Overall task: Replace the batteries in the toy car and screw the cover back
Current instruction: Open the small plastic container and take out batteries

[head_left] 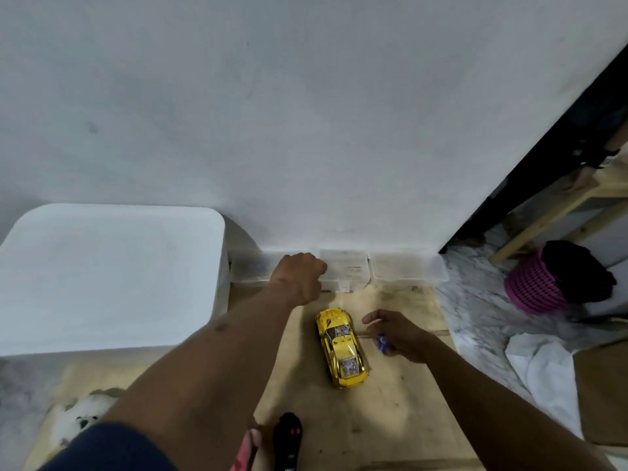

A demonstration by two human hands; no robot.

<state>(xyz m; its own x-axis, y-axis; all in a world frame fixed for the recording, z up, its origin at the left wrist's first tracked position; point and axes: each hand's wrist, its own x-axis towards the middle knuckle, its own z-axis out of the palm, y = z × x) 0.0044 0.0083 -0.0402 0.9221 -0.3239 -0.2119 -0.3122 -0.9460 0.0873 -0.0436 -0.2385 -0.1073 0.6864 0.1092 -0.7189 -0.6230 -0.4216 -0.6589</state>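
A shiny yellow toy car [341,348] stands on its wheels on the wooden board [390,419], nose toward the wall. My right hand [396,334] hovers just right of the car, curled around a small blue object [383,343], likely batteries. My left hand [299,278] reaches out to the clear plastic boxes along the wall, its fingers curled at the edge of the left box [249,270] and middle box [345,270]. I cannot tell whether it holds anything.
A third clear box [407,270] sits to the right along the wall. A large white bin [108,277] stands at the left. A black remote [288,440] and a pink-handled tool [246,450] lie near the front. A pink basket [537,287] and white cloth [540,368] are at the right.
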